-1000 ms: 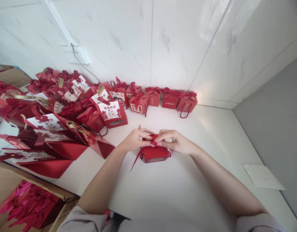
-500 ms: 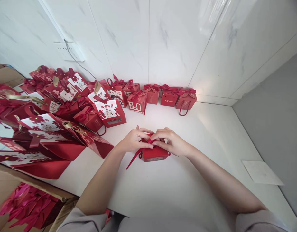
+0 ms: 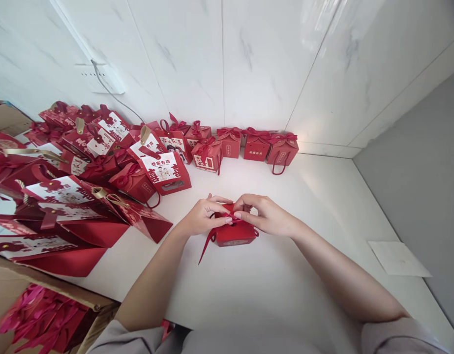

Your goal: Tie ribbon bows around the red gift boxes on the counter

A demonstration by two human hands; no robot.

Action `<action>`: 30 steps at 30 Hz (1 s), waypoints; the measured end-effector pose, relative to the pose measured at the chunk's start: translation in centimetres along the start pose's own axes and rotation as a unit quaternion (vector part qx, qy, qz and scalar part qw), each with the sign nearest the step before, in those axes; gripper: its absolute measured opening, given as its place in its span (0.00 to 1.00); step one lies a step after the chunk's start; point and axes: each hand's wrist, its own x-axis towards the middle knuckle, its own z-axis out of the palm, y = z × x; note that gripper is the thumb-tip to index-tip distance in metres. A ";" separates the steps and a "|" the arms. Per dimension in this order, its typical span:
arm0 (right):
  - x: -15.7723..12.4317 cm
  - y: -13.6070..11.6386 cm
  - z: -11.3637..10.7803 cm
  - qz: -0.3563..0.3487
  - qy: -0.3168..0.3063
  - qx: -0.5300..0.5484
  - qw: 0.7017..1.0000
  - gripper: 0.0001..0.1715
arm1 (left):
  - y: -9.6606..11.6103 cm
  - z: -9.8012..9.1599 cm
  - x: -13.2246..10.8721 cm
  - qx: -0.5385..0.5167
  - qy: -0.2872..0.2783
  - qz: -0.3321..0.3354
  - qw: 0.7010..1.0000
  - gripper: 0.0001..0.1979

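Note:
A small red gift box (image 3: 234, 235) sits on the white floor (image 3: 271, 285) in front of me. Both hands meet over its top. My left hand (image 3: 201, 217) pinches the red ribbon (image 3: 208, 241) at the box's top, and a loose ribbon tail trails down to the left. My right hand (image 3: 265, 214) pinches the same ribbon from the other side, fingers curled together. The box top is mostly hidden under my fingers.
A row of finished small red boxes with bows (image 3: 256, 145) lines the wall. Larger red gift bags (image 3: 75, 201) pile up at left. A cardboard carton with red ribbons (image 3: 38, 319) stands at lower left. A white sheet (image 3: 398, 258) lies at right.
My fingers have shifted slightly on the ribbon and the loose tail hangs a little differently. The view has tilted down a bit; the box stays in place.

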 end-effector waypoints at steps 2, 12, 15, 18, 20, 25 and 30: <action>0.1 -0.1 0.5 0.014 0.016 -0.020 1.000 0.10 | 0.0 0.1 -0.1 0.008 0.003 -0.003 1.000 0.06; -0.2 -0.7 1.6 0.034 0.046 -0.031 0.998 0.09 | -0.1 0.0 -0.2 -0.006 0.008 -0.010 1.000 0.08; -0.1 -0.5 1.5 0.027 0.040 -0.031 0.998 0.09 | -0.1 -0.2 -0.3 0.001 -0.002 -0.010 1.000 0.08; -0.1 -0.5 1.2 0.023 0.014 -0.012 1.000 0.12 | 0.0 -0.2 -0.3 0.001 -0.002 -0.013 1.000 0.09; -0.2 -0.5 0.9 0.029 0.004 -0.001 1.000 0.14 | 0.1 -0.3 -0.4 -0.003 -0.002 -0.016 1.000 0.10; -0.3 -0.5 0.4 0.058 -0.009 0.010 0.998 0.13 | 0.0 -0.3 -0.4 -0.011 -0.004 -0.021 1.000 0.10; -0.6 -0.9 -0.4 0.072 -0.048 0.027 0.996 0.12 | -0.1 -0.3 -0.4 -0.015 -0.004 -0.027 1.000 0.10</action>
